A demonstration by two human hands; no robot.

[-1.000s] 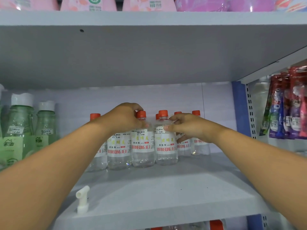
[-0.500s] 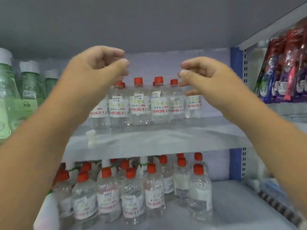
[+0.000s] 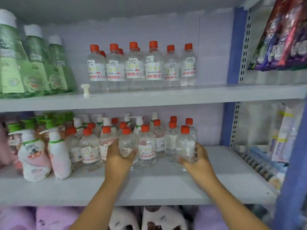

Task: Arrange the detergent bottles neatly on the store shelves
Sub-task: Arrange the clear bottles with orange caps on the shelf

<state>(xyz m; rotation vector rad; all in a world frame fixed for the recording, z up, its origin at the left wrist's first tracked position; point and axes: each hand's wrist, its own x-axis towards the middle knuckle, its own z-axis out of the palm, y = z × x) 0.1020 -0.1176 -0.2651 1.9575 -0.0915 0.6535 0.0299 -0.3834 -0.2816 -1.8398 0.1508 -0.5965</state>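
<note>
Several clear detergent bottles with orange caps (image 3: 141, 67) stand in a tidy group on the upper shelf (image 3: 166, 98). More of the same bottles crowd the lower shelf (image 3: 149, 188). My left hand (image 3: 118, 156) grips one clear bottle (image 3: 127, 141) in that lower group from below. My right hand (image 3: 197, 157) grips another clear bottle (image 3: 185, 145) at the group's right end. Both bottles are upright.
Green bottles with white caps (image 3: 33, 63) fill the upper shelf's left. White pump bottles (image 3: 58, 153) stand at the lower shelf's left. A small white plastic piece (image 3: 85, 90) lies on the upper shelf. Hanging packets (image 3: 285, 35) and a blue upright (image 3: 232, 47) are at right.
My hands left the upper shelf's bottles, dropped to the lower shelf and took hold of two bottles there. The view has tilted down.
</note>
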